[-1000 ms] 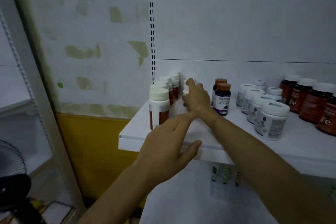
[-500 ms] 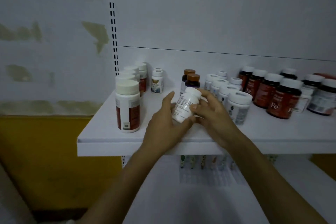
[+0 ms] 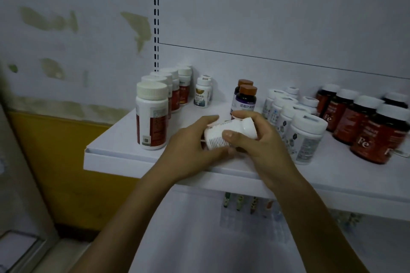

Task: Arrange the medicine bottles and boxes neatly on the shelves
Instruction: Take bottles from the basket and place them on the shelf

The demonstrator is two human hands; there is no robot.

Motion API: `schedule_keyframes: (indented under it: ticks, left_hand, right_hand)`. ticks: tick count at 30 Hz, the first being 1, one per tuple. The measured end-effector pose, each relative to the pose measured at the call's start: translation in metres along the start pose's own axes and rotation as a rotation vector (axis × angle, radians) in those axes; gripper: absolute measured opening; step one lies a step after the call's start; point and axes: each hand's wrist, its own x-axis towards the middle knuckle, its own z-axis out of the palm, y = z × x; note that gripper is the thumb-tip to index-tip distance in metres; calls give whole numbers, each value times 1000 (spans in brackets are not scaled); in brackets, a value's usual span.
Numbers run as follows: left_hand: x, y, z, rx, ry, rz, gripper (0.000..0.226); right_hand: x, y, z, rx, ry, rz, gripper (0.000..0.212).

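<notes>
A small white medicine bottle (image 3: 230,132) lies tilted on its side between both hands, just above the front of the white shelf (image 3: 115,150). My left hand (image 3: 190,148) cups its base from the left. My right hand (image 3: 255,137) grips its cap end, thumb across the label. On the shelf stand a row of white-capped red-label bottles (image 3: 152,115) at the left, a small white bottle (image 3: 202,93) behind, two brown-capped dark bottles (image 3: 246,99), several white bottles (image 3: 305,137) and several dark red bottles (image 3: 363,131) at the right.
A slotted upright rail (image 3: 156,17) runs up the back panel. Small vials (image 3: 239,203) show on the lower shelf under the board. A yellow wall panel (image 3: 66,162) lies to the left.
My right hand drew the small white bottle from the back of the shelf to the front. My left hand came up and took hold of its base; the bottle now lies more on its side.
</notes>
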Motion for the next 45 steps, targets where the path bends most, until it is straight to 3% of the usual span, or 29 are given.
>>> schedule_keyframes:
  ticks: [3,7,13,17,23,25,27,32,37,41,45]
  left_hand:
    - [-1,4,3,58,79,36,52]
    - [-2,0,5,67,200,82,53]
    - [-1,-3,1,39,79,83,70]
    - [-2,-4,-2,-17,75,52,51]
    - [-2,-4,5,24,128,49,49]
    - [1,-5,8,79,141,60,47]
    - [4,-4,10,100,160,38,45]
    - [10,-1,12,250,73,-80,48]
    - [14,2,14,405,-59,-131,86]
    - [26,6,9,522,-196,-133,78]
    - [27,-1,7,458,-192,-124,72]
  right_hand:
    - [2,-2,1,-44,-27,14,46]
    - [1,-1,9,-76,-47,53,38]
    - [-4,-4,6,-104,-82,-22,48]
    - [-2,-1,6,-39,-14,13,61]
    - [-4,0,13,-117,51,-57,41]
    - [2,-5,15,-314,72,-96,41]
    - [13,-19,17,-683,20,-140,52]
    - [50,-66,34,-1340,-329,-73,55]
    - [94,-94,36,-1374,-437,30,40]
    - [144,-98,43,-1354,-391,25,38]
    - [174,-74,53,-1429,-431,54,48]
